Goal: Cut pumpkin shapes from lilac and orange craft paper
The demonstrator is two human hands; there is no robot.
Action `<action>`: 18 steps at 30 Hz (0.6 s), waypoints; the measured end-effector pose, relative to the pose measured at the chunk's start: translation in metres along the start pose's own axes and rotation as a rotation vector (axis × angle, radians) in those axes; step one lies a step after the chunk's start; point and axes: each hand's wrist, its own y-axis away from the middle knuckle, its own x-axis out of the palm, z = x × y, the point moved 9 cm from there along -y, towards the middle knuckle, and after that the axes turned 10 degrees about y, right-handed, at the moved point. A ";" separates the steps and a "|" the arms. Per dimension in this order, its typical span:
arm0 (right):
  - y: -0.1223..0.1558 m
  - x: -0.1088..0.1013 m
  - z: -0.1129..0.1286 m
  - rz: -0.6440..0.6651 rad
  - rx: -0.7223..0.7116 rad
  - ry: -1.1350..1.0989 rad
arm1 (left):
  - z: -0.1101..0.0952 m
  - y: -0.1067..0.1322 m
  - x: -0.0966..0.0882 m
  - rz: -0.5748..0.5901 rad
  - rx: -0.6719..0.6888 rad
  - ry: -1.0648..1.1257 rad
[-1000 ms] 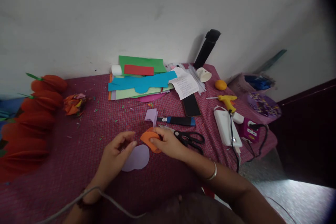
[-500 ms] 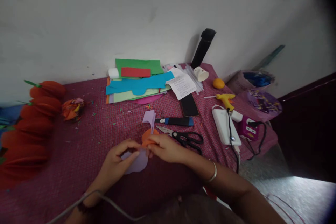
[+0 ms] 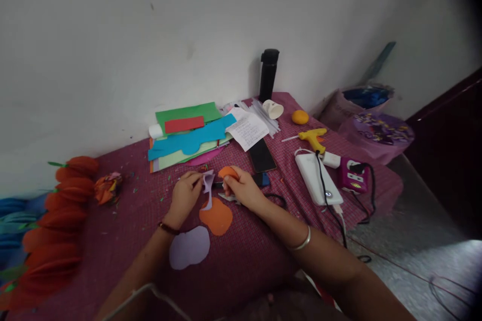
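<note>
Tabletop [image 3: 113, 241] w/ maroon checked cloth. Far edge – coloured paper stack [image 3: 188, 133], black flask [image 3: 268, 74], paper cup [image 3: 272, 109]. Right side: glue gun [image 3: 312, 137], white power bank [image 3: 317, 178], phone [image 3: 262, 155]. Near edge – orange cutout [image 3: 216, 216], lilac cutout [image 3: 189, 248]. Left edge: orange paper decorations [image 3: 56, 210].

Soft, dim daylight falls evenly on the white wall [image 3: 150, 35]. Right of the wall, the floor [image 3: 433, 261] catches a brighter patch. Corners right of the wall darken into vignette; edges bend and blur, detail smeared throughout.
</note>
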 end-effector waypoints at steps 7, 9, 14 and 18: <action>0.004 0.007 -0.008 0.024 0.090 -0.178 | -0.020 0.049 -0.031 -0.289 -0.337 0.461; 0.010 0.020 -0.005 0.107 0.099 -0.268 | -0.030 0.065 -0.027 -0.287 -0.387 0.546; 0.028 0.049 0.001 0.310 0.097 -0.277 | -0.018 0.086 -0.015 -0.405 -0.571 0.800; 0.030 0.053 -0.004 0.329 0.097 -0.190 | -0.009 0.089 0.009 -0.364 -0.746 1.100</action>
